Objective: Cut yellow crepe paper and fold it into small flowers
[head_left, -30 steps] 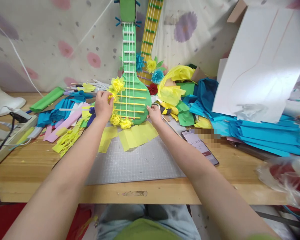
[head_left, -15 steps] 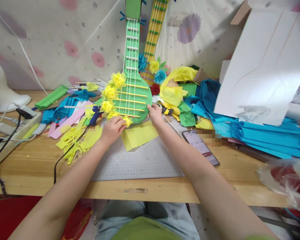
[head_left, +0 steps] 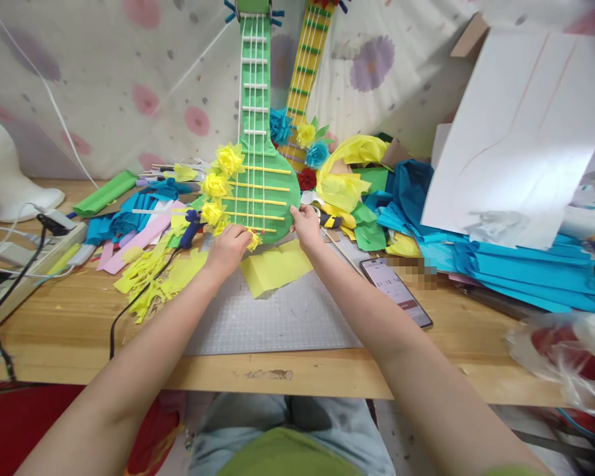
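A green paper-covered toy guitar (head_left: 277, 182) leans upright at the back of the table, with white strings and yellow strips across its body. Yellow paper flowers (head_left: 216, 184) run down the left edge of the body. My left hand (head_left: 229, 250) is closed at the lower left edge, fingers pressed on the lowest yellow paper flower (head_left: 253, 240), which they partly cover. On the lower right edge, my right hand (head_left: 306, 225) pinches the guitar's rim between thumb and fingers. A folded yellow paper sheet (head_left: 277, 268) lies just below on the grey cutting mat (head_left: 277, 324).
Behind stands a yellow toy guitar (head_left: 305, 66) with paper flowers. A blue glue gun (head_left: 192, 228) and yellow paper scraps (head_left: 149, 281) lie left. To the right are a phone (head_left: 396, 291), blue crepe paper (head_left: 515, 264) and a leaning white board (head_left: 515, 132). A power strip (head_left: 54, 254) sits far left.
The green guitar's neck has swung slightly left, away from the yellow guitar. Both hands keep their holds at the lower edge. The view has shifted a little.
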Demonstrator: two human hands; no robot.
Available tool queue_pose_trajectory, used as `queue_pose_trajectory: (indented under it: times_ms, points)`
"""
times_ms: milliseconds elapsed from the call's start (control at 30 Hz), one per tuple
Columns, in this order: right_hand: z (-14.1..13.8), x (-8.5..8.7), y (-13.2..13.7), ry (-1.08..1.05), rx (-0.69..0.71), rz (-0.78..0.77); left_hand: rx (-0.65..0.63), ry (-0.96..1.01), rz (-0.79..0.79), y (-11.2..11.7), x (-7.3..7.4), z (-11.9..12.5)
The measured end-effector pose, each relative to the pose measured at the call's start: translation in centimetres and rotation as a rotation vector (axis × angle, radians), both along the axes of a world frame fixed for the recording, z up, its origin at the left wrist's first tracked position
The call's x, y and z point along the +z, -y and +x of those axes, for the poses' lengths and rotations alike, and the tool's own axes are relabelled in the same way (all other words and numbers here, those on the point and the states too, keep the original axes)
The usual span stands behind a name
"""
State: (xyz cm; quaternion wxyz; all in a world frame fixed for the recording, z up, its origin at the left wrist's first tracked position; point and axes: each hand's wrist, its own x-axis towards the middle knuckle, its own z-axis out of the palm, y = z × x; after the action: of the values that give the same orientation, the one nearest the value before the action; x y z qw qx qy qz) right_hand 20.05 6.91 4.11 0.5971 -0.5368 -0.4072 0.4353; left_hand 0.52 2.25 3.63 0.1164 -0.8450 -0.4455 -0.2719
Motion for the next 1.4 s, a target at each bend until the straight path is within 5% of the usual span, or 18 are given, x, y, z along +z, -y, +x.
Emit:
queue_pose_trajectory:
  times_ms: [367,567,900,1100,1167,1267,1400]
  points:
    - [0.5,-0.6,-0.9,0.035,-0.078,-0.017,0.000,0.058,0.014,-0.1,0.3,-0.1]
    - [1.0,-1.6,-3.3,0.125,-0.150,-0.042,0.154,0.270,0.074,0.3,0.8,-1.1]
    - [1.0,-2.9,-5.6,0.168,-0.180,-0.055,0.225,0.432,0.031,0.7,-2.4,-0.9]
    - [1.8,-2.7,-5.3,0.161,-0.118,-0.053,0.220,0.476,0.011,1.1,-2.8,-0.6]
    - [3.0,-2.4,-4.8,0.299,-0.134,-0.047,0.222,0.471,-0.001,1.1,-2.9,-0.6]
    - [5.2,-1.9,-3.8,0.806,-0.196,0.065,0.226,0.472,-0.007,1.1,-3.0,-0.5]
    - [7.0,-1.8,-2.9,1.435,0.026,0.161,0.203,0.478,-0.014,1.5,-3.0,0.1]
